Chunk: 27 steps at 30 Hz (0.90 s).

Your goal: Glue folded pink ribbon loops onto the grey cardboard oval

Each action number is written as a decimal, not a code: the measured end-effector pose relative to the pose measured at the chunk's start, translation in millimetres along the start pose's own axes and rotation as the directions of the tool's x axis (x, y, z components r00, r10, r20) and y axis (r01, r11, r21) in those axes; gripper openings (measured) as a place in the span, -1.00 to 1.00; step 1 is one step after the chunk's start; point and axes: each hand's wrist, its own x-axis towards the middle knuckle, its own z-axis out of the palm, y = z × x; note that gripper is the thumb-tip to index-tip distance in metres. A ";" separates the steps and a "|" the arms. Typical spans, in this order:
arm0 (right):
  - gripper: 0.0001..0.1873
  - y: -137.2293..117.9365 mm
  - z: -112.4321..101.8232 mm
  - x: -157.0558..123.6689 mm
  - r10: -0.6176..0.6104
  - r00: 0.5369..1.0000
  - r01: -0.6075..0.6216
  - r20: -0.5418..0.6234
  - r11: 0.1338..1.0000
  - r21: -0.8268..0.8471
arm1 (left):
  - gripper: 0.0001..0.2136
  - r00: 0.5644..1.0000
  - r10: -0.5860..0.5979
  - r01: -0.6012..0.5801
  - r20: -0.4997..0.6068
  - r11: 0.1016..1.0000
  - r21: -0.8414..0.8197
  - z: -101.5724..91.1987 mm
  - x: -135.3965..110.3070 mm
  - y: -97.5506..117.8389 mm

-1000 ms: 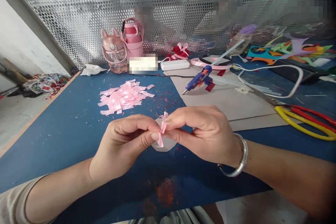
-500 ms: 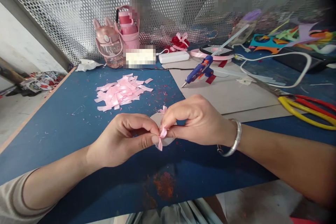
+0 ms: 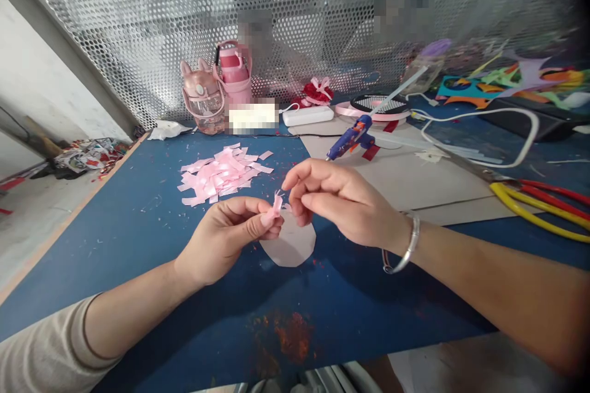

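My left hand (image 3: 230, 236) pinches a small folded piece of pink ribbon (image 3: 275, 206) between thumb and fingers, just above the blue table. My right hand (image 3: 338, 199), with a silver bangle on the wrist, hovers right beside it with fingers loosely curled and apart, holding nothing. Under both hands lies a pale round paper cutout (image 3: 290, 244). A heap of cut pink ribbon strips (image 3: 221, 173) sits behind my left hand.
A blue glue gun (image 3: 353, 135) rests on a grey cardboard sheet (image 3: 415, 178). Red-and-yellow scissors (image 3: 544, 202) lie at the right. Two pink bottles (image 3: 216, 89), a ribbon spool (image 3: 373, 107), a white cable and coloured paper scraps stand along the perforated metal screen.
My right hand has let go of the ribbon piece and drawn slightly away. My left hand keeps the pinch alone, and the paper cutout beneath is now uncovered.
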 end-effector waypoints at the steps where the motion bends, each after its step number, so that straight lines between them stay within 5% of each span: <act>1: -0.81 -1.5 1.5 -0.7 0.013 1.000 -0.013 0.011 0.999 0.029 | -0.86 1.000 -0.019 0.019 0.020 1.000 -0.003 1.5 -0.7 0.0; 8: -0.88 -5.0 9.7 1.4 0.102 0.994 -0.096 -0.039 0.988 0.122 | -0.86 1.000 -0.025 0.024 -0.007 1.000 -0.014 2.9 -0.9 -3.2; 15: -0.90 -1.1 7.6 5.0 0.181 0.978 -0.150 -0.103 0.955 0.255 | -0.93 0.985 -0.029 0.012 -0.169 0.995 -0.101 5.6 -5.2 0.5; 19: -0.90 -3.0 12.2 2.4 0.163 0.982 -0.138 -0.100 0.966 0.218 | -0.79 0.995 -0.056 0.050 -0.085 0.996 -0.072 14.6 -12.3 -1.6; 27: -0.92 -7.6 21.2 -6.3 0.018 0.995 -0.014 -0.098 0.999 0.042 | -0.95 0.997 0.067 -0.069 -0.033 0.995 -0.073 19.0 -16.3 -4.1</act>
